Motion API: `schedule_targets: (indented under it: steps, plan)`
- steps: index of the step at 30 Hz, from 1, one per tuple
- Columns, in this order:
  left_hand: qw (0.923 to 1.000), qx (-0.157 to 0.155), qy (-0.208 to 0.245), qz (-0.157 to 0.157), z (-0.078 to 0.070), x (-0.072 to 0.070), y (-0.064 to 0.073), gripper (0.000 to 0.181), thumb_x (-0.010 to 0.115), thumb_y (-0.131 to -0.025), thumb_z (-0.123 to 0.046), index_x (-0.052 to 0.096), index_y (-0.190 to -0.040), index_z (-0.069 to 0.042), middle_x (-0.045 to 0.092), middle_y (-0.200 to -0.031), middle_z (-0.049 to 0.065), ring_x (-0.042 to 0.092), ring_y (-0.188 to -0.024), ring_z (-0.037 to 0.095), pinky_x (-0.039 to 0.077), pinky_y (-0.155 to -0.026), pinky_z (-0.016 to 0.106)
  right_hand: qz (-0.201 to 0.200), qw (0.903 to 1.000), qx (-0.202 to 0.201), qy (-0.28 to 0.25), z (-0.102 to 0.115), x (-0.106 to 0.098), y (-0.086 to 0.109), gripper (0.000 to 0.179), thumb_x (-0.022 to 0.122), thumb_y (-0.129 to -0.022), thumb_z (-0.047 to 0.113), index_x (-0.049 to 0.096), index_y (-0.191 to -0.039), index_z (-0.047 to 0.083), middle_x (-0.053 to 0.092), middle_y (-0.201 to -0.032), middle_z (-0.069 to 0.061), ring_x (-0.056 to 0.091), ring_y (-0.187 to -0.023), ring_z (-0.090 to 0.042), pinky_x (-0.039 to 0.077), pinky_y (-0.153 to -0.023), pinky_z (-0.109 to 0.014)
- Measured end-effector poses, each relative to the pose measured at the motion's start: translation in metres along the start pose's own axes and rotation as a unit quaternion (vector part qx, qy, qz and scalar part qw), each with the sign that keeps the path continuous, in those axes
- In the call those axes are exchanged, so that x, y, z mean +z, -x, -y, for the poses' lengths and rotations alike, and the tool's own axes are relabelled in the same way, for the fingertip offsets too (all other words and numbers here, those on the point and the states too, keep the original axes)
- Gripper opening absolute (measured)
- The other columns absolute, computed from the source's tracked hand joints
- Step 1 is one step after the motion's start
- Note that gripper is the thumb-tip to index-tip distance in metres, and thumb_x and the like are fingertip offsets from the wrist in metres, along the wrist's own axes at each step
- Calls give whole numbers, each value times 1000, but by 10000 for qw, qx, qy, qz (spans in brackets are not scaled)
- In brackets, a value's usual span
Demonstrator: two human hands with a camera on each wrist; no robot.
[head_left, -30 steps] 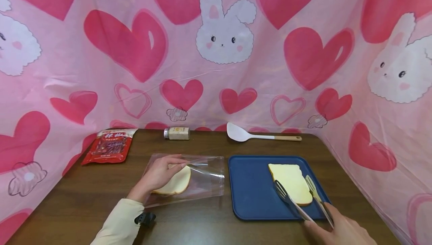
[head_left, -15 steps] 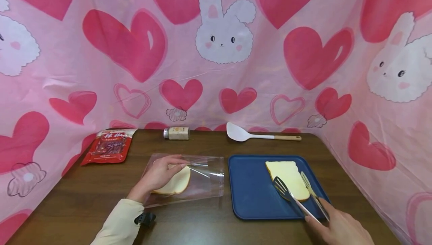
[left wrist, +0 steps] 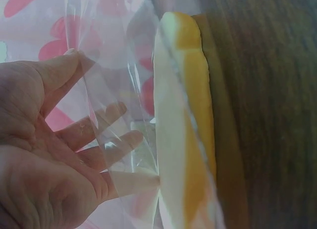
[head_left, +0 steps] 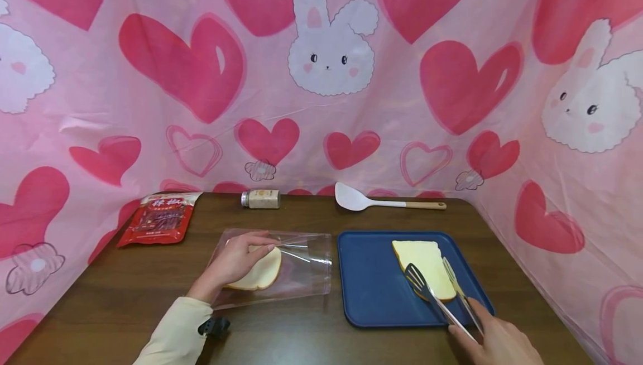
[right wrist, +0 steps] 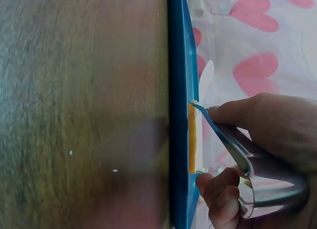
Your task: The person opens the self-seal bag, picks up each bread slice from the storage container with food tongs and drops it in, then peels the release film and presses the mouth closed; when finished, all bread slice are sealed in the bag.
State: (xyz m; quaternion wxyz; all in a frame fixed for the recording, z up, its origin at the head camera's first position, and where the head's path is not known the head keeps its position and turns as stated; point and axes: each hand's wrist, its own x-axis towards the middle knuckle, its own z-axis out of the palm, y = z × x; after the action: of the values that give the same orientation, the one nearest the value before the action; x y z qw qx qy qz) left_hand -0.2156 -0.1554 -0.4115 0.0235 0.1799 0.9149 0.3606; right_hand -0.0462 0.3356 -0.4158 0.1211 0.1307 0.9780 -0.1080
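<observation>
My left hand (head_left: 233,262) pinches the edge of a clear plastic bag (head_left: 306,278) between thumb and index finger. The other fingers lie extended behind the film in the left wrist view. A bread slice (left wrist: 171,125) with a golden crust lies inside that bag, partly covered by my hand in the head view. My right hand (head_left: 502,340) holds metal tongs (head_left: 444,310) with slotted tips, their arms spread. A second bread slice (head_left: 421,254) lies on the blue tray (head_left: 369,281), one tong tip over its left edge and the other along its right edge.
Along the back of the brown table (head_left: 281,331) lie a red food packet (head_left: 159,221), a seasoning jar (head_left: 264,198) on its side and a white spatula (head_left: 351,197) with a wooden handle. A pink fabric backdrop (head_left: 321,125) stands behind and beside the table.
The right tong arm has moved left, narrowing the gap between the tips, and the slice on the tray has slid slightly left. My left hand and the bag have stayed put.
</observation>
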Motion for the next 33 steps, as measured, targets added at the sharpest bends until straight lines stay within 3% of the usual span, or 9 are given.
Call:
schedule_targets:
  steps: [10,14,19,27,33]
  plan:
    - [9997,165,-121,-109,2,1,2,26,67,-104,-30,80,-123,-19,65,-147,17,59,-139,44,45,-113,66,-603,9965,-516,-254,12,18,-2,77,76,-93,49,54,-141,-7,74,-98,-23,71,-82,-33,58,-70,-56]
    - [9999,116,-59,-98,2,1,2,26,67,-104,-31,80,-123,-20,65,-147,17,58,-139,44,44,-114,66,-146,9996,-157,-186,13,15,-5,91,74,-91,61,50,-142,-10,71,-102,-24,68,-84,-32,60,-75,-58]
    - [9998,-178,63,55,1,-1,3,28,67,-104,-34,79,-126,-23,62,-151,15,53,-143,46,41,-114,70,322,9992,125,-176,8,7,-4,103,69,-89,71,47,-141,-15,70,-106,-25,67,-86,-31,62,-78,-61]
    - [9995,-281,142,70,0,-4,2,27,67,-104,-34,78,-127,-27,61,-153,13,51,-146,45,39,-115,71,185,9998,-29,-51,6,-1,-2,93,67,-91,71,52,-140,-7,64,-88,-4,60,-78,-23,58,-67,-49]
    - [9996,-189,216,23,1,-4,0,27,67,-104,-33,78,-128,-25,62,-151,15,52,-145,44,40,-116,70,-173,9992,-322,131,11,0,1,86,68,-91,70,51,-145,5,70,-95,-2,64,-78,-20,57,-64,-49]
